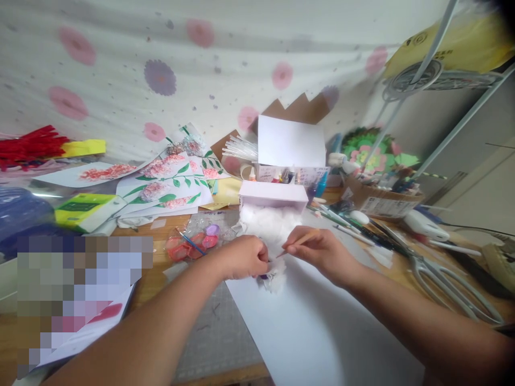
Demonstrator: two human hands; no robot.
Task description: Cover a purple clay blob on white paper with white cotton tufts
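My left hand [245, 257] is closed in a fist over the white paper. Crumpled white tissue [274, 279] sticks out beneath its fingers, with a small purple patch beside it. In a pinch, my right hand [322, 252] holds a thin wooden paintbrush [308, 236], its fine tip pointing down-left towards the left hand. The brush hair is too small to make out. More white tissue [269, 221] spills from an open white box [277, 192] just beyond both hands. Under them lies a large white sheet of paper [309, 327].
Red paint pots [191, 246] stand left of my hands on a grey cutting mat [217, 332]. Large scissors [434, 279] and several brushes lie right. Painted flower sheets [161, 187] are at back left. A cardboard box of tools [382, 201] stands back right.
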